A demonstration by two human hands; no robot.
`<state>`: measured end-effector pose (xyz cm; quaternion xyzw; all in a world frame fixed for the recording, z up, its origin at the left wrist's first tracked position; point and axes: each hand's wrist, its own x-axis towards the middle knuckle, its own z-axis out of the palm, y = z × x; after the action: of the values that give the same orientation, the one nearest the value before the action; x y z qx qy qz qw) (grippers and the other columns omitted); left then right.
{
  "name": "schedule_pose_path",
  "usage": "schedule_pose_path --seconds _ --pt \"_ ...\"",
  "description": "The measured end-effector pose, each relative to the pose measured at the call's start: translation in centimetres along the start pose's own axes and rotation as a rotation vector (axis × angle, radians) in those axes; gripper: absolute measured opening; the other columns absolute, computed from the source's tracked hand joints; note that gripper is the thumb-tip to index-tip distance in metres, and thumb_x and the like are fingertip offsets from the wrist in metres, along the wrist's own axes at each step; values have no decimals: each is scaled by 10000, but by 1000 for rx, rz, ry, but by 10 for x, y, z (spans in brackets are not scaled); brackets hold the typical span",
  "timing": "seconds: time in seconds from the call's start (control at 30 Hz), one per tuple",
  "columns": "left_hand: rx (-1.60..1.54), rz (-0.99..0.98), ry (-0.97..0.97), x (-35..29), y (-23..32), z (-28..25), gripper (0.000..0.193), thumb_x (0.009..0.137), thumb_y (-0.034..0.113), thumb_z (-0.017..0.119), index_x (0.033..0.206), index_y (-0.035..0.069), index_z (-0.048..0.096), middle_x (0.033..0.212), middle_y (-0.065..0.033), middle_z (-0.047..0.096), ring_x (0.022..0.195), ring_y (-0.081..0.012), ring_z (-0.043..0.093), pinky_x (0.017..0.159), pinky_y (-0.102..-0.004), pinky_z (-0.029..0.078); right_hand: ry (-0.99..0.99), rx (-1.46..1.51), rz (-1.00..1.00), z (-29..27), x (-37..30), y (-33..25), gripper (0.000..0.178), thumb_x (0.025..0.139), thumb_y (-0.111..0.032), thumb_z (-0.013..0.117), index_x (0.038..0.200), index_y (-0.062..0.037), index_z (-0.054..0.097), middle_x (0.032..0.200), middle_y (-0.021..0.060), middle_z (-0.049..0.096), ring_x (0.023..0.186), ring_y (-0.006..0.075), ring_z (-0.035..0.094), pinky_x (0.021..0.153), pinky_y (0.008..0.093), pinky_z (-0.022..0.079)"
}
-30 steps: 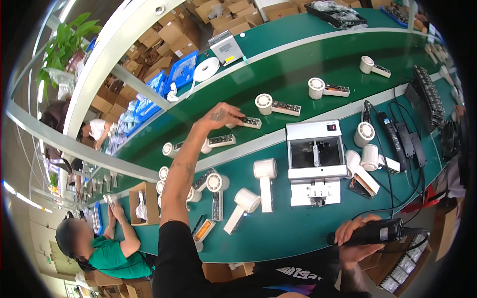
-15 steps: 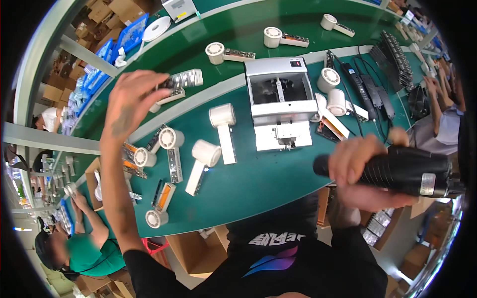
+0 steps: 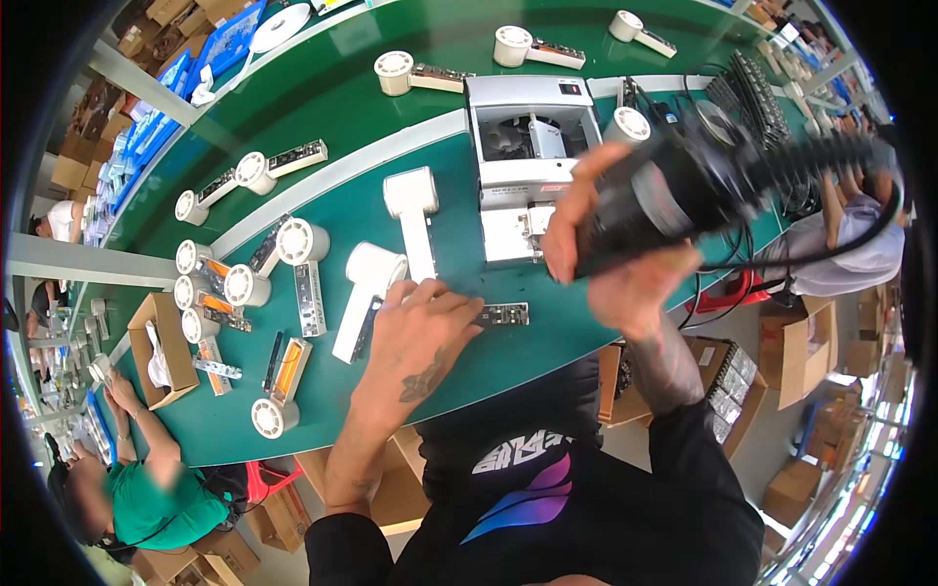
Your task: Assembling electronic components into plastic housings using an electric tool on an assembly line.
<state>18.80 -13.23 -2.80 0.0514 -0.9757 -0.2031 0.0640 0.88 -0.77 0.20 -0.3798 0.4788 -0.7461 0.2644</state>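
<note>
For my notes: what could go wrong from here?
The left hand covers one end of a part with exposed electronics; pressure might damage it. That hand also crowds a white device, which could get nudged. The right hand grips a corded black tool that overlaps the silver machine in view and might bump it.

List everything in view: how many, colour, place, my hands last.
Handheld fans: over a dozen, mostly white, bench
Handle part: one, dark and silver, lower centre
Corded tool: one, black, right of centre
Machine: one, white and grey, upper centre
Bench: one, green, middle
Open carton: one, brown, bench's left end
Trays: several, blue, upper left
Reel: one, white, upper left
Stools: two, red, left and right
Floor cartons: many, brown, lower edges
Co-workers: several, mixed clothing, left and right
Shirt: one, black, bottom
Left hand: one, bare, on handle part
Right hand: one, bare, around tool
</note>
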Motion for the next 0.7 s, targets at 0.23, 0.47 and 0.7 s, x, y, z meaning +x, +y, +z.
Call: schedule_pose_path --seconds 0.23,0.47,0.7 --pt "-26 121 234 3 -12 25 194 769 272 776 913 146 748 923 83 708 910 -116 597 832 -352 410 139 109 -130 11 -21 -8 993 720 -934 384 1165 -46 391 555 92 489 396 193 447 386 328 401" --pt "-29 167 163 3 -17 29 213 766 277 779 918 133 739 943 85 700 930 -109 591 840 -353 407 125 225 -202 5 -24 -2 979 758 -917 339 1271 -86 397 587 66 493 397 169 448 396 306 410" --pt "160 295 262 -3 -14 43 258 789 223 736 976 52 687 943 -29 658 923 -163 599 825 -391 448 133 222 -221 3 -27 2 952 783 -892 355 1263 -70 379 588 56 477 393 158 422 388 304 390"
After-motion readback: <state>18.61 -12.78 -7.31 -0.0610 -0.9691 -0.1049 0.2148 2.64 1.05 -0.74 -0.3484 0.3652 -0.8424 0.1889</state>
